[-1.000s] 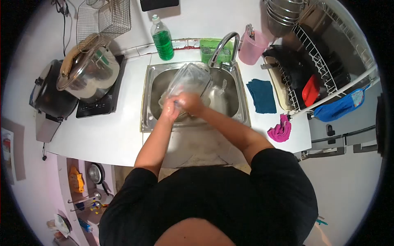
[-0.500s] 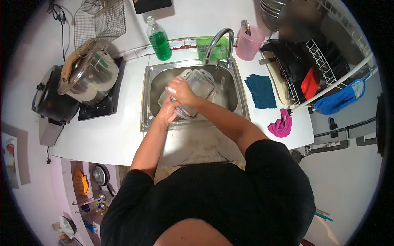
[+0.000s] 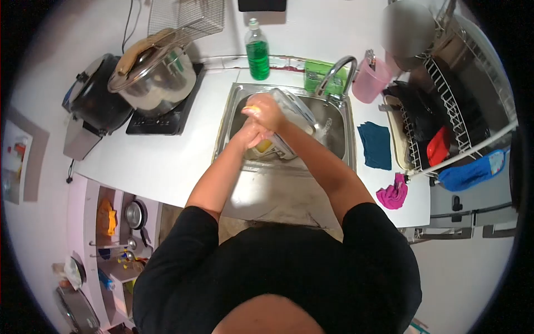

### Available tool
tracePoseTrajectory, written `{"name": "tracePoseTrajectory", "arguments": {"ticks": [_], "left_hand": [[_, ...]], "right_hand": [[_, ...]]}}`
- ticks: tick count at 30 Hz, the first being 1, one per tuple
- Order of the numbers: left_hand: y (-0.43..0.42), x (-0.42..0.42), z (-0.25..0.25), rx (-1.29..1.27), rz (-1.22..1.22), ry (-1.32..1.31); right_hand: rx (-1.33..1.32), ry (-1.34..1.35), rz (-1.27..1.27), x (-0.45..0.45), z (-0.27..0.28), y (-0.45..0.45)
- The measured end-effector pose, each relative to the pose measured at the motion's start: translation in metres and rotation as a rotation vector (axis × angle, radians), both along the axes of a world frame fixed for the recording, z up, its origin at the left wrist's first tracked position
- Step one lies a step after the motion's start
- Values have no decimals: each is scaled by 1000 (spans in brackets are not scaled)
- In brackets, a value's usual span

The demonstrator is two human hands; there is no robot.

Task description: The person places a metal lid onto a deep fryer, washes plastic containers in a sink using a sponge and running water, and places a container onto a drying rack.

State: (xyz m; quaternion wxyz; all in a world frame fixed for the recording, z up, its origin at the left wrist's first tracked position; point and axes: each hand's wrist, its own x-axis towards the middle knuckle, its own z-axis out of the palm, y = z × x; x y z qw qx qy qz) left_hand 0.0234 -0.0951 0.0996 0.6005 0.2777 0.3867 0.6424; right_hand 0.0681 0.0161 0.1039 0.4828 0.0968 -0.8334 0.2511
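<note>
My right hand (image 3: 267, 113) is over the sink (image 3: 349, 146), its fingers curled around a small soapy yellow piece (image 3: 253, 109) that looks like a sponge. Just below it and to the left, my left hand (image 3: 253, 135) closes on the near side of a clear plastic food container (image 3: 281, 146). The two hands nearly touch. A yellow patch (image 3: 264, 146) shows at the container beside my left hand; I cannot tell whether it lies inside. Behind my hands, another clear piece with a grey rim (image 3: 300, 107) leans in the sink.
The faucet (image 3: 340, 69) arches over the sink's back right. Green dish soap (image 3: 258, 53), a green caddy (image 3: 322, 78) and a pink cup (image 3: 370, 80) stand behind. A folded teal cloth (image 3: 375, 146), pink cloth (image 3: 394, 192) and dish rack (image 3: 464, 119) are right; a steel pot (image 3: 158, 83) is left.
The view has shifted, so the counter and sink appear further right. My hands have stayed together at the container, and yellow now shows by the right fingers and at the container.
</note>
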Motion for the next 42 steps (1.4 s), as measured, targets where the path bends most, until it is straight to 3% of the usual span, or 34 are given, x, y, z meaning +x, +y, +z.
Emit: {"name": "tracePoseTrajectory", "arguments": {"ticks": [1, 4, 6, 8, 9, 10, 12, 14, 16, 18, 20, 21, 22, 24, 25, 27, 28, 30, 31, 33, 34, 36, 37, 39, 40, 42], "left_hand": [[2, 5, 5, 28, -2, 9], [16, 20, 1, 104, 65, -12], [16, 31, 8, 96, 15, -50], [15, 39, 12, 139, 55, -6], [12, 41, 13, 135, 45, -4], [8, 42, 14, 49, 62, 88], [7, 42, 20, -21, 77, 186], [-4, 45, 16, 63, -17, 22], [-1, 40, 12, 32, -37, 23], [2, 38, 1, 2, -55, 21], [8, 37, -4, 88, 116, 23], [5, 36, -5, 82, 112, 20], [1, 34, 1, 120, 125, -8], [-5, 22, 7, 165, 143, -28], [-10, 15, 5, 198, 201, -47], [-18, 7, 7, 268, 266, -129], [-16, 6, 5, 275, 270, -128], [-12, 11, -12, 238, 299, -182], [-7, 17, -19, 233, 249, -159], [-4, 25, -28, 199, 212, -101], [-5, 31, -32, 172, 187, -45], [-21, 28, -3, 181, 139, -110], [-23, 18, 0, 171, 222, -126], [-27, -9, -4, 197, 354, -189], [-27, -18, -6, 203, 368, -194], [-31, -28, -10, 81, 185, -348]], "right_hand": [[2, -3, 12, 4, 3, 1], [215, 125, -379, 34, 26, 17], [327, 227, -479, 34, 13, 33], [-609, 285, -772, 30, 5, 34], [-370, 312, -615, 30, -5, 31], [-378, 314, -625, 31, -4, 22], [-84, 41, -315, 32, 5, 16], [-36, 30, -350, 37, -5, 39], [-203, -1, -563, 45, -2, 61], [-123, 1, -579, 37, -1, 37], [116, 80, -276, 31, 6, 10], [355, 109, -449, 25, -6, 26], [351, 109, -451, 35, -8, 28], [88, -130, -772, 58, -6, 34], [91, -126, -768, 66, -16, 34], [90, -316, -652, 78, -42, 32], [97, -313, -649, 81, -40, 19], [-11, -307, -294, 81, -36, -13], [-21, -306, -298, 68, -33, -16], [185, 98, -375, 43, -24, 1], [184, 91, -377, 46, -17, 14], [133, -365, -456, 59, 3, 34], [135, -365, -447, 66, -1, 36], [308, -681, 58, 78, -15, 42], [317, -684, 70, 89, -5, 33], [25, -614, 318, 114, 28, 4]]}}
